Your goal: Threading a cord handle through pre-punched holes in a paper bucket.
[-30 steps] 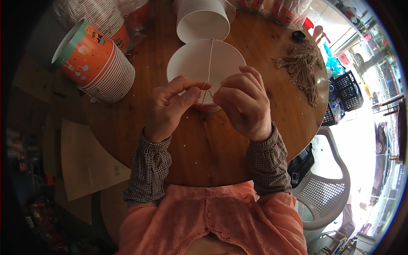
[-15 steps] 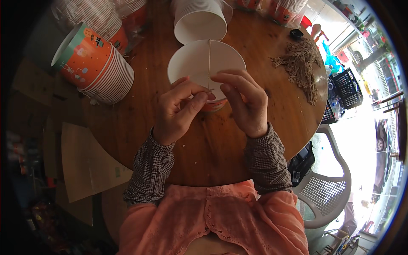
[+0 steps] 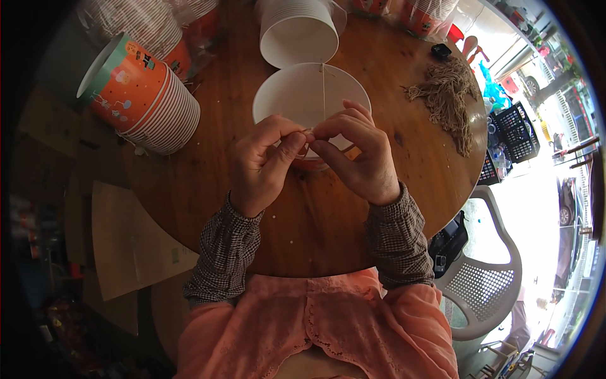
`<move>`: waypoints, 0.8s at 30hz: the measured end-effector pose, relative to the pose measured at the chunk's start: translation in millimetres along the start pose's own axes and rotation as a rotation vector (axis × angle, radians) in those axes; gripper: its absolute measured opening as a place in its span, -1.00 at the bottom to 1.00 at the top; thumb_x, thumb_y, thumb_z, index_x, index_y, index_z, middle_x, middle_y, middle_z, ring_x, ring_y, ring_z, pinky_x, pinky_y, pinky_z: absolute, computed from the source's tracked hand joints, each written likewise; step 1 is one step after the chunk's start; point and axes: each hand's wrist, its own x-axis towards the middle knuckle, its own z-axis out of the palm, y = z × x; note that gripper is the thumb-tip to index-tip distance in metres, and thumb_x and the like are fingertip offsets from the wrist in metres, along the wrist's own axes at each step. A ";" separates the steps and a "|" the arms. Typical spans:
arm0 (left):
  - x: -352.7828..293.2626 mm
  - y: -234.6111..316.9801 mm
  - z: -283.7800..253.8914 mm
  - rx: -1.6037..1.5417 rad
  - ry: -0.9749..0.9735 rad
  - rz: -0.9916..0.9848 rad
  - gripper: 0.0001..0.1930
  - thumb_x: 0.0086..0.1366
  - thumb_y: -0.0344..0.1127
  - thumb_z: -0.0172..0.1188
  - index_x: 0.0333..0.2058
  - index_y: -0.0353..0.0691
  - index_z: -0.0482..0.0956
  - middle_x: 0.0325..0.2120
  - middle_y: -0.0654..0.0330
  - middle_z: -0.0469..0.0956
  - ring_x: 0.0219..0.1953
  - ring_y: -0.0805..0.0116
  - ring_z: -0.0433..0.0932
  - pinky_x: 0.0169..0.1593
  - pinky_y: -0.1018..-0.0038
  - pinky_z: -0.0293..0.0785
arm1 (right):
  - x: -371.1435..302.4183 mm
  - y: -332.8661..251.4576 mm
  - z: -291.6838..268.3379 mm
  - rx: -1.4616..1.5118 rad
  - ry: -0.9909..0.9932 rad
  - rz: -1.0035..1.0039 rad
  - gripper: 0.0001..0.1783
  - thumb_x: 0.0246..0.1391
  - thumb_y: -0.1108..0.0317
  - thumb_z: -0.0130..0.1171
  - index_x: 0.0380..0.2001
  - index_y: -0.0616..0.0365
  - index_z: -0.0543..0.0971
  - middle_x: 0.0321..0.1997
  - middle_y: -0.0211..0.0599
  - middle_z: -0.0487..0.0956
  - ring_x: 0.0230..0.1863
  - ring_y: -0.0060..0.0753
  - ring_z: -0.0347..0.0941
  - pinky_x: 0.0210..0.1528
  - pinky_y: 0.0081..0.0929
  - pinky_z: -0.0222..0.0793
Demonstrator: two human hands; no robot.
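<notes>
A paper bucket [image 3: 284,95], white inside, stands in front of me with its mouth toward me. From its far rim a thin string [image 3: 324,95] runs across the opening toward my hands. My left hand [image 3: 265,155] pinches the string over the near rim, thumb against forefinger. Right beside it my right hand [image 3: 356,148] is pinched on the string too, thumb and forefinger meeting the left fingertips. The exact shape of the string between the fingertips is too small to make out.
A nested stack of orange and green buckets [image 3: 142,88] lies tilted at the left. More white-lined buckets [image 3: 300,38] lie beyond mine. On the right of the wooden table [image 3: 252,240] are a bundle of strings [image 3: 448,95] and a small black object [image 3: 440,50]. A plastic chair [image 3: 486,278] stands right.
My right hand has moved left and down to meet the left fingertips, its fingers closing. The bucket has shifted slightly right and away from the left hand.
</notes>
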 end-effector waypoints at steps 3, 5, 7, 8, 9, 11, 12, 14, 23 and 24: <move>1.1 -3.6 -2.6 0.150 0.014 0.099 -0.88 0.32 -0.40 0.13 -0.32 -0.35 0.56 -0.44 0.23 0.58 -0.44 0.52 0.55 -0.04 0.51 0.44 | -0.1 1.2 3.3 -0.036 0.035 0.002 -0.88 -0.10 0.46 0.28 -0.42 0.11 0.56 -0.44 -0.41 0.57 -0.31 -0.31 0.50 0.21 -0.14 0.15; 1.2 -4.7 -2.7 0.268 0.020 0.184 -0.88 0.32 -0.40 0.13 -0.32 -0.35 0.56 -0.45 0.24 0.58 -0.46 0.52 0.55 -0.08 0.53 0.47 | -0.3 0.6 4.9 -0.046 0.057 -0.001 -0.88 -0.11 0.46 0.27 -0.44 0.11 0.55 -0.45 -0.40 0.56 -0.31 -0.31 0.50 0.21 -0.14 0.16; 0.7 -4.2 1.3 0.170 0.077 0.066 -0.91 0.30 -0.44 0.16 -0.32 -0.36 0.55 -0.46 0.24 0.57 -0.47 0.56 0.55 -0.26 0.60 0.52 | -0.4 -1.7 5.4 -0.059 0.081 -0.002 -0.88 -0.11 0.46 0.27 -0.45 0.11 0.54 -0.46 -0.40 0.55 -0.32 -0.31 0.49 0.20 -0.15 0.17; 0.3 -2.9 3.6 0.171 0.076 0.066 -0.91 0.30 -0.44 0.16 -0.32 -0.36 0.55 -0.46 0.24 0.57 -0.47 0.56 0.55 -0.26 0.60 0.52 | -0.1 -3.3 6.0 -0.057 0.083 -0.012 -0.89 -0.12 0.47 0.26 -0.46 0.11 0.53 -0.48 -0.40 0.53 -0.32 -0.30 0.48 0.19 -0.15 0.17; 0.2 -0.5 6.2 0.069 0.114 0.015 -0.92 0.28 -0.46 0.18 -0.32 -0.36 0.55 -0.46 0.24 0.58 -0.47 0.58 0.55 -0.30 0.61 0.51 | 0.1 -4.3 6.1 -0.055 0.086 -0.021 -0.89 -0.12 0.48 0.25 -0.47 0.11 0.52 -0.49 -0.40 0.52 -0.32 -0.30 0.47 0.19 -0.15 0.17; 0.0 0.0 6.9 -0.032 0.152 -0.037 -0.94 0.26 -0.48 0.19 -0.31 -0.35 0.55 -0.46 0.24 0.58 -0.47 0.60 0.54 -0.35 0.63 0.51 | 0.2 -4.7 6.1 -0.053 0.084 -0.032 -0.89 -0.13 0.48 0.24 -0.47 0.11 0.52 -0.49 -0.40 0.51 -0.32 -0.29 0.47 0.19 -0.15 0.17; -0.1 -1.3 6.0 -0.020 0.142 -0.013 -0.94 0.25 -0.50 0.20 -0.31 -0.35 0.54 -0.47 0.24 0.58 -0.46 0.62 0.54 -0.36 0.64 0.51 | 0.3 -5.0 6.2 -0.052 0.081 -0.043 -0.89 -0.13 0.49 0.23 -0.47 0.11 0.51 -0.50 -0.40 0.50 -0.32 -0.29 0.46 0.19 -0.15 0.18; 0.0 -0.8 5.7 -0.009 0.132 0.010 -0.94 0.23 -0.52 0.21 -0.31 -0.35 0.54 -0.47 0.25 0.58 -0.46 0.63 0.54 -0.38 0.65 0.50 | 0.2 -6.4 6.5 -0.055 0.086 -0.047 -0.89 -0.13 0.49 0.23 -0.47 0.11 0.51 -0.50 -0.40 0.50 -0.32 -0.28 0.46 0.19 -0.14 0.18; 7.2 -1.0 1.3 0.576 0.102 0.451 -0.89 0.12 -0.55 0.26 -0.35 -0.27 0.58 -0.46 0.18 0.58 -0.48 0.41 0.58 -0.14 0.44 0.53 | -0.5 -5.3 6.8 -0.053 0.122 -0.049 -0.88 -0.14 0.51 0.23 -0.46 0.13 0.50 -0.48 -0.39 0.50 -0.33 -0.28 0.47 0.18 -0.15 0.19; 6.4 1.8 4.0 0.512 0.099 0.391 -0.92 0.15 -0.54 0.25 -0.36 -0.28 0.57 -0.45 0.18 0.57 -0.47 0.39 0.57 -0.10 0.41 0.50 | -0.6 -5.3 6.7 -0.053 0.126 -0.049 -0.87 -0.13 0.52 0.22 -0.45 0.14 0.50 -0.48 -0.39 0.51 -0.33 -0.27 0.47 0.18 -0.14 0.19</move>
